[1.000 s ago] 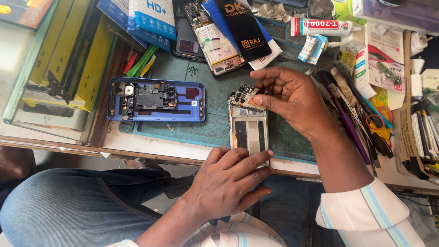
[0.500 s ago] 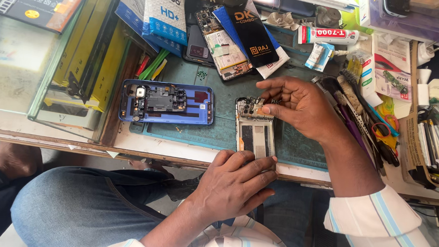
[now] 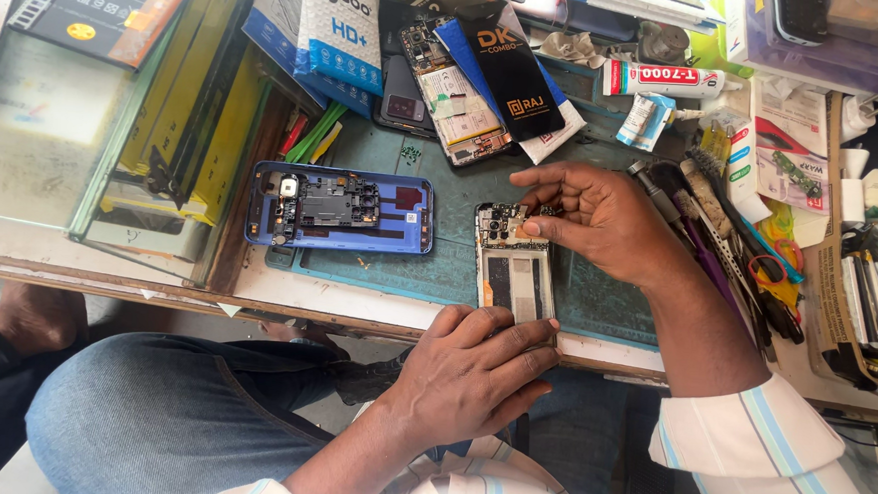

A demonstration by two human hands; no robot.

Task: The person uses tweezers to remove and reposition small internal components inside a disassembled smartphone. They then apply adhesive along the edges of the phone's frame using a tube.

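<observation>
An opened phone (image 3: 514,264), its back off and circuit board showing, lies on a teal work mat (image 3: 438,267) at the table's near edge. My left hand (image 3: 473,371) rests below it, fingertips pressing on the phone's near end. My right hand (image 3: 601,220) reaches in from the right, thumb and forefinger pinched at the board on the phone's far end; whether a small part sits between them I cannot tell. A blue phone back frame (image 3: 339,208) with a black inner plate lies flat to the left, apart from both hands.
Another opened phone (image 3: 454,92), dark packets and a blue-white box crowd the far side. A glue tube (image 3: 666,81) lies far right. Tools and tweezers (image 3: 729,252) pile at the right. Yellow-edged flat packs (image 3: 175,133) lean at left. My jeans-clad knee is below the edge.
The view has shifted slightly; my right hand's fingers have closed in tighter on the phone's far end. My left hand stays on the near end.
</observation>
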